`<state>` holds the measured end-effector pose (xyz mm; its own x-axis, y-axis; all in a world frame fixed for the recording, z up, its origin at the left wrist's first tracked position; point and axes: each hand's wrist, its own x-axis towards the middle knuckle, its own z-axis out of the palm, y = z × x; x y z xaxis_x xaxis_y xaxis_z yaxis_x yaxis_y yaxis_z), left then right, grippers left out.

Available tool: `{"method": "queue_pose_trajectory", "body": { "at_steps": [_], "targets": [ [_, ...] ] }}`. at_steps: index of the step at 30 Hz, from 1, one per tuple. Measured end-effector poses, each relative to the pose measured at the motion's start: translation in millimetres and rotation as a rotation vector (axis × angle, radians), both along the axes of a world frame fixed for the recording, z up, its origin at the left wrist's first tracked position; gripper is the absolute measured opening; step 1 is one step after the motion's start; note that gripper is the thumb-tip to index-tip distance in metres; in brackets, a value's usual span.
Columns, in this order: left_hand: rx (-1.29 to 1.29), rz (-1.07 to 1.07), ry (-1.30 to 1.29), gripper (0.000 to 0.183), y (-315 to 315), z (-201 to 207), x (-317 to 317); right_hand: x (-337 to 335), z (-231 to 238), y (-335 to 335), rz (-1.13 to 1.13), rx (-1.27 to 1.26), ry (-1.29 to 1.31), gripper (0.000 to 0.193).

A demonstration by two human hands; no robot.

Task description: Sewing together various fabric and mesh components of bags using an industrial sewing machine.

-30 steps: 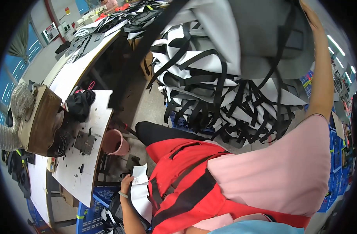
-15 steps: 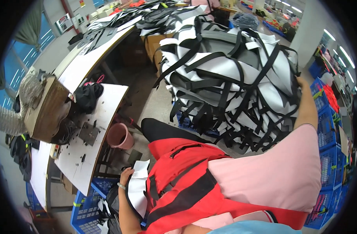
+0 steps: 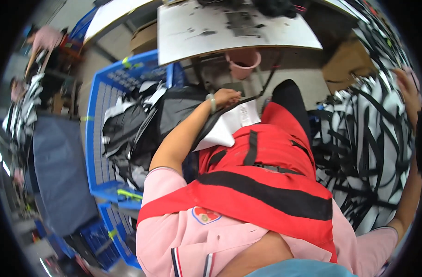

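Note:
My left hand (image 3: pixel 227 98) is closed on the upper edge of a grey fabric panel (image 3: pixel 181 108) with black binding. Its white underside (image 3: pixel 224 129), with a printed label, hangs over the red apron on my lap. The panel's far end reaches into a blue plastic basket (image 3: pixel 92 138). At the right rim, my right hand (image 3: pixel 407 87) is stretched to the top of a big heap of white and grey fabric pieces with black straps (image 3: pixel 365 138). Blur and the picture's edge hide whether its fingers grip anything.
Ahead stands a white-topped table (image 3: pixel 197 34) with black scraps on it and a pink bucket (image 3: pixel 243 62) below. A cardboard box (image 3: pixel 347 64) sits beyond the heap. More blue baskets and a dark blue covered block (image 3: pixel 61 171) are at the left, with other people farther off.
The view has swung left, bringing the blue basket fully into sight and pushing the heap to the right. My left hand still holds the panel, now alongside the basket.

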<state>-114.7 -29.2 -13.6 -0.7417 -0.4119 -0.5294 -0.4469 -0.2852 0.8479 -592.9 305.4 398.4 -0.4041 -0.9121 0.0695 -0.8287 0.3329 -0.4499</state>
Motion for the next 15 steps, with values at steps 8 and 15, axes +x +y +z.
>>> {"method": "queue_pose_trajectory", "body": {
  "at_steps": [8,15],
  "targets": [
    [0.304,0.192,0.272,0.028,2.3,-10.3,32.4,400.7,-253.6,-237.2,1.395,0.021,-0.078,0.067],
    [-0.140,0.631,0.197,0.017,-16.5,32.9,135.9,411.5,-282.4,-214.8,1.302,0.282,-0.220,0.035]
  ]
}}
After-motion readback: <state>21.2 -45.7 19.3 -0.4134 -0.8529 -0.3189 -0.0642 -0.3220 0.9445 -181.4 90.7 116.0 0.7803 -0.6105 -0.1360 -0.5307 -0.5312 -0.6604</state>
